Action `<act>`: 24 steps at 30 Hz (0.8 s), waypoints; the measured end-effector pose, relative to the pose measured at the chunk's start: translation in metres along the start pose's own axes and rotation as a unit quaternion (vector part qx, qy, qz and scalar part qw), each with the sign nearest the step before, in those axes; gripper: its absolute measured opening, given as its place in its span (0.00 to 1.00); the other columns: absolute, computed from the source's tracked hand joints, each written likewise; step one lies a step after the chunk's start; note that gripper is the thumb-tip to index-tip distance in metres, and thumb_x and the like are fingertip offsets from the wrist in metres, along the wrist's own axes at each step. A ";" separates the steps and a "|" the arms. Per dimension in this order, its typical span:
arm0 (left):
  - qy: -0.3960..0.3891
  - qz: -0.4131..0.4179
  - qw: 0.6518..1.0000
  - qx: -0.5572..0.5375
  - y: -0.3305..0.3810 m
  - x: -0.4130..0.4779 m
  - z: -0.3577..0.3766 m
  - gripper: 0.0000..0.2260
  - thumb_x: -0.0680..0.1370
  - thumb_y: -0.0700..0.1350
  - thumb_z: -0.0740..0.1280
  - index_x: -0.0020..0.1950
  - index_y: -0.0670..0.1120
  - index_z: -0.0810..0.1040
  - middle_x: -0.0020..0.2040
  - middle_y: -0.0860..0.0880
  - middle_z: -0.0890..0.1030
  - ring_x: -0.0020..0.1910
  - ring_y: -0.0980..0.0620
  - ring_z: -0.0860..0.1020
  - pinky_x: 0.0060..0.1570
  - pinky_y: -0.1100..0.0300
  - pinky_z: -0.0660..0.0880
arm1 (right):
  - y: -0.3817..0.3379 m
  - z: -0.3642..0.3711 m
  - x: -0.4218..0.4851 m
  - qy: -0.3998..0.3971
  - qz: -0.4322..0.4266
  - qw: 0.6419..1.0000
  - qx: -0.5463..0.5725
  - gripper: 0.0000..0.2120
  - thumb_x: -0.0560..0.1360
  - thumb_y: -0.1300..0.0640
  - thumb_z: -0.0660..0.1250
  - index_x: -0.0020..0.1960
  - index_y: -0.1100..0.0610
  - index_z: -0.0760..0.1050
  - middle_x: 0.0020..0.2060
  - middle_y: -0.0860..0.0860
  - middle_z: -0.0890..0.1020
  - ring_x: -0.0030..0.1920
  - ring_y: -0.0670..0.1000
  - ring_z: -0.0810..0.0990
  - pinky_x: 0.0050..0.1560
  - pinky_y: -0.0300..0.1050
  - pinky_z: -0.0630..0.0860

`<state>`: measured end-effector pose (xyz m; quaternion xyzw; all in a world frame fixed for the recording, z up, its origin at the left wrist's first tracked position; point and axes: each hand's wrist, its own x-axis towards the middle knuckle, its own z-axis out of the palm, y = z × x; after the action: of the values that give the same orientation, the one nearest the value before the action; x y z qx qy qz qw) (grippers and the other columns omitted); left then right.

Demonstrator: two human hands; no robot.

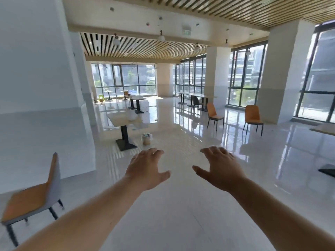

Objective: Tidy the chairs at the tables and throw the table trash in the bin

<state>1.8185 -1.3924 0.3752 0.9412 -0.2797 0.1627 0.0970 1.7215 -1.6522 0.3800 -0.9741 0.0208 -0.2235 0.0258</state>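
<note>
At far left an orange chair with a grey back stands alone by the white wall, well apart from any table, so it is not yet tidied. Further in, a square surface on a black pedestal carries a pale, blurred item, possibly a bag or cup of trash, and has no chair at it. On the floor just beside its base sits a small bin (it seems to hold some rubbish already, though the view is too soft to be sure).

The left hand and right hand reach forward over bare floor, both spread wide, palms down, holding nothing.

To the right, two orange chairs stand loose in the open, away from the long window surfaces. By this view, most of the job is left.
</note>
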 end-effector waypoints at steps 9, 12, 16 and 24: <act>0.017 -0.184 0.982 0.045 -0.204 0.091 0.029 0.39 0.74 0.72 0.64 0.79 0.53 0.64 0.77 0.50 0.70 0.73 0.45 0.69 0.71 0.44 0.70 | -0.125 0.148 0.252 -0.047 -0.191 0.978 0.063 0.41 0.73 0.22 0.51 0.76 0.47 0.67 0.72 0.48 0.74 0.73 0.54 0.69 0.69 0.54 0.69; 0.026 -0.221 0.974 0.051 -0.277 0.109 0.049 0.38 0.74 0.72 0.64 0.78 0.53 0.65 0.76 0.50 0.71 0.73 0.45 0.70 0.70 0.43 0.70 | -0.179 0.196 0.312 -0.049 -0.248 0.966 0.064 0.39 0.75 0.23 0.54 0.76 0.47 0.68 0.73 0.48 0.74 0.73 0.54 0.69 0.71 0.55 0.68; 0.039 -0.265 0.962 0.061 -0.389 0.149 0.074 0.37 0.75 0.72 0.62 0.78 0.53 0.65 0.77 0.50 0.71 0.74 0.47 0.70 0.77 0.43 0.59 | -0.249 0.255 0.402 -0.049 -0.287 0.955 0.055 0.39 0.75 0.23 0.52 0.76 0.47 0.67 0.74 0.48 0.73 0.74 0.54 0.69 0.73 0.56 0.68; 0.034 -0.313 0.948 0.038 -0.586 0.270 0.076 0.38 0.75 0.72 0.62 0.79 0.53 0.63 0.80 0.51 0.67 0.77 0.44 0.65 0.73 0.41 0.66 | -0.327 0.327 0.616 -0.048 -0.291 0.954 0.058 0.38 0.75 0.24 0.53 0.75 0.48 0.67 0.70 0.49 0.76 0.71 0.54 0.71 0.70 0.55 0.70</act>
<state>2.3784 -1.0633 0.3487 0.9783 0.0389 0.1666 0.1170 2.4272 -1.3448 0.3733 -0.9443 -0.2783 -0.1748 0.0168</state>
